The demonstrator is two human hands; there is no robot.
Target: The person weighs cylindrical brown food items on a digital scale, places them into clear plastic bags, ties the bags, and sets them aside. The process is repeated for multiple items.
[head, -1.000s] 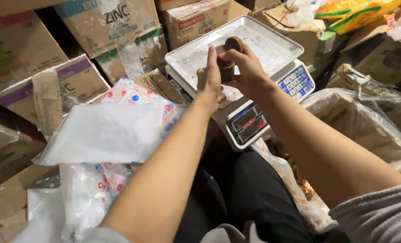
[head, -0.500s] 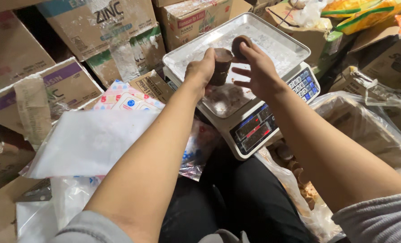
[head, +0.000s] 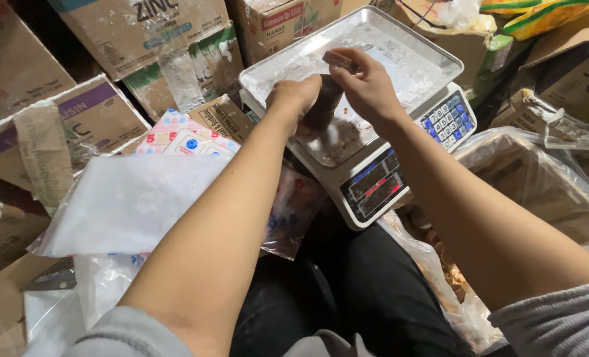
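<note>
Brown lump (head: 322, 106) sits clamped in the left hand (head: 294, 96) over the scale tray (head: 400, 46), right hand (head: 367, 82) pinching its top. Weighing seems underway; next it likely needs release beneath both hands.

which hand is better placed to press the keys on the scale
Right, probably. The right hand hangs above the metal tray, on the same side as the blue keypad. The left hand grips the dark bag, farther from the keys.
</note>
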